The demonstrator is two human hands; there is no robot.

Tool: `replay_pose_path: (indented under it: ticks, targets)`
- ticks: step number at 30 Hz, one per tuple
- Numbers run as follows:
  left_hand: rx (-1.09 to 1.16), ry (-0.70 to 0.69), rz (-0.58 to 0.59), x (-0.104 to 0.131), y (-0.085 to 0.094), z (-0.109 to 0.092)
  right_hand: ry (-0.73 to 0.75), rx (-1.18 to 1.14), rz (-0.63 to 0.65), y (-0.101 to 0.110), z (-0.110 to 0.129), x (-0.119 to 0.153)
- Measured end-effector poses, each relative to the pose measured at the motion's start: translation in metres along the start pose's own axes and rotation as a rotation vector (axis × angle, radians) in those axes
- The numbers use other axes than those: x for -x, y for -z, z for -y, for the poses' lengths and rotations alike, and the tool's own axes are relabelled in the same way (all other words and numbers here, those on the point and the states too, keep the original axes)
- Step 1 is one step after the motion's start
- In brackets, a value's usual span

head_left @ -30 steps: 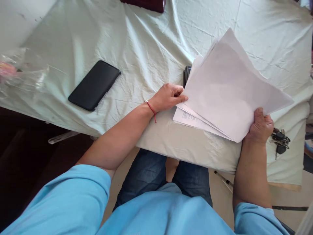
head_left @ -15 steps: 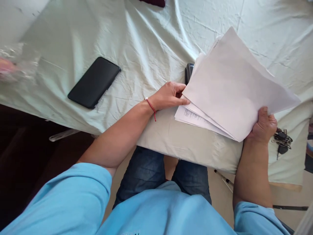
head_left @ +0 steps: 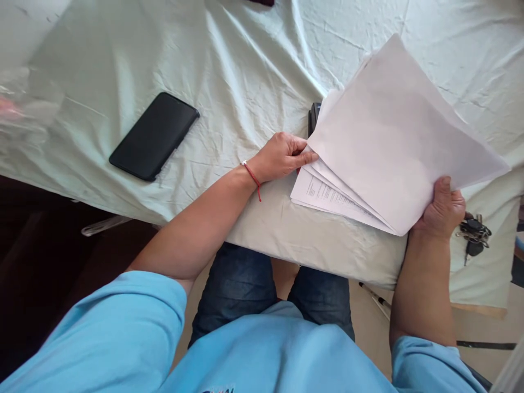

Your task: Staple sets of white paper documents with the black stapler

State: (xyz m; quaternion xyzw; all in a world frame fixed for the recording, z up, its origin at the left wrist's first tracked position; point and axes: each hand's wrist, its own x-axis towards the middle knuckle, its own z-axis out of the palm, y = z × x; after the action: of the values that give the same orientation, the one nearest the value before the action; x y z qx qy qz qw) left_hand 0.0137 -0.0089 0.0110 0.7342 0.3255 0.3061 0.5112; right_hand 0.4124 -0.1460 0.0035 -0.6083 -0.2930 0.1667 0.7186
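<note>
The left hand (head_left: pixel 276 158) is pinching the paper stack (head_left: pixel 380 131) at its 9 o'clock corner, between thumb and fingers; how many sheets this grip is including cannot be told. The right hand (head_left: pixel 442 210) is clamping the lower right edge, its thumb lying on the top sheet and its fingers mostly hidden. This two-point hold is probably supporting the broad, flexible sheets against sagging, while the corner pinch is probably controlling the fanned layers. Printed sheets (head_left: pixel 327 191) are showing beneath the blank upper face.

Relative to the left hand, the stack is extending toward 3 o'clock; relative to the right hand, it is lying toward 10 o'clock. A black object (head_left: pixel 313 115) is protruding just beside the stack, at the left hand's 1 o'clock.
</note>
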Motion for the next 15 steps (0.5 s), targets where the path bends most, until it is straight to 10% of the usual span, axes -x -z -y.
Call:
replay_pose_path:
  ticks: [15]
  targets:
    - [0.085,-0.004,0.035,-0.003,-0.002,0.006,-0.073,-0.005,-0.090,-0.004,0.005,0.002]
